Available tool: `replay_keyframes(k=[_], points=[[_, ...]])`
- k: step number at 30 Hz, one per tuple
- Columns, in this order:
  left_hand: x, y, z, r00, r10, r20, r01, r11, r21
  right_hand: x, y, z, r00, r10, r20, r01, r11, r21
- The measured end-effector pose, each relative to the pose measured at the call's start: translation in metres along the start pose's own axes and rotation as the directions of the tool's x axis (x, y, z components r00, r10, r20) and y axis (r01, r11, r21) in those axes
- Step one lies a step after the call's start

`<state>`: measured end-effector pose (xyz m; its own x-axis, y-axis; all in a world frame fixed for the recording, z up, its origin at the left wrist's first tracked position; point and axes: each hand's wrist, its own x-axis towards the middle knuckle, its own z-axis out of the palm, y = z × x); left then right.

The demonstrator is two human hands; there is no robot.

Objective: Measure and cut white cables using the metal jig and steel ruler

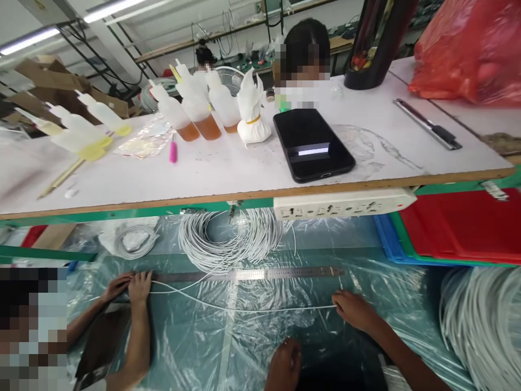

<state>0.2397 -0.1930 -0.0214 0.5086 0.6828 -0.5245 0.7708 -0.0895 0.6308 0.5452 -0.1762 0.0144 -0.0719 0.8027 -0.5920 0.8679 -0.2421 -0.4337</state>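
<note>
My right hand [355, 309] is closed, pinching the end of a thin white wire [244, 309] on the plastic-covered lower bench [195, 347]. The wire runs left, just below a long steel ruler [260, 273], to a co-worker's two hands [130, 287], which press its other end near the ruler's left end. My left hand [285, 363] sits at the bottom edge with its fingers curled; what it holds is hidden. A coil of the same white wire [228, 239] lies behind the ruler.
The upper shelf [228, 174] carries a black phone [311, 144], squeeze bottles [195, 108], a pink pen [173, 149] and a red bag [468, 49]. A power strip [342, 203] hangs under its edge. Red and blue trays [459, 228] and more wire coils [484, 320] lie right. Another person sits behind.
</note>
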Motion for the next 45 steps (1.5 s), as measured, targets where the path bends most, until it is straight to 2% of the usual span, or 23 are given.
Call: replay_keyframes(k=[5,9,11,14,17,21,25,31,34,38,45], points=[[0.013,0.011,0.004,0.999,0.025,0.021,-0.025,1.000,0.004,0.004,0.006,0.002,1.000,0.006,-0.006,-0.006,1.000,-0.007],[0.044,0.047,0.000,0.991,0.101,-0.089,-0.098,0.994,0.040,0.006,0.011,0.005,1.000,0.011,-0.008,-0.011,1.000,-0.006],[0.065,0.071,0.000,0.985,0.138,-0.100,-0.131,0.989,0.074,0.007,0.013,0.006,1.000,0.016,-0.006,-0.016,1.000,0.001],[0.091,0.103,0.003,0.984,0.174,-0.025,-0.168,0.975,0.147,0.006,0.015,0.008,1.000,0.012,-0.003,-0.012,1.000,0.018],[0.102,0.122,0.009,0.979,0.187,0.084,-0.199,0.963,0.180,0.003,0.016,0.011,1.000,-0.001,0.009,0.001,0.999,0.037],[0.105,0.126,0.016,0.973,0.149,0.176,-0.179,0.969,0.169,0.001,0.020,0.017,1.000,0.000,0.028,-0.002,0.997,0.075],[0.107,0.128,0.015,0.971,0.112,0.209,-0.151,0.972,0.180,0.000,0.024,0.020,0.999,-0.011,0.034,0.007,0.993,0.114],[0.114,0.134,0.012,0.960,0.122,0.252,-0.182,0.956,0.230,0.000,0.026,0.021,1.000,-0.002,0.026,-0.001,0.991,0.132],[0.123,0.130,0.014,0.959,0.159,0.236,-0.215,0.948,0.234,0.000,0.024,0.015,1.000,0.026,0.018,-0.028,0.990,0.136],[0.152,0.124,0.022,0.953,0.219,0.209,-0.266,0.934,0.237,0.007,0.029,0.005,0.993,0.111,-0.026,-0.105,0.978,0.178],[0.227,0.139,0.036,0.959,0.267,0.096,-0.283,0.878,0.386,0.023,0.082,-0.010,0.914,0.357,-0.192,-0.295,0.911,0.287]])
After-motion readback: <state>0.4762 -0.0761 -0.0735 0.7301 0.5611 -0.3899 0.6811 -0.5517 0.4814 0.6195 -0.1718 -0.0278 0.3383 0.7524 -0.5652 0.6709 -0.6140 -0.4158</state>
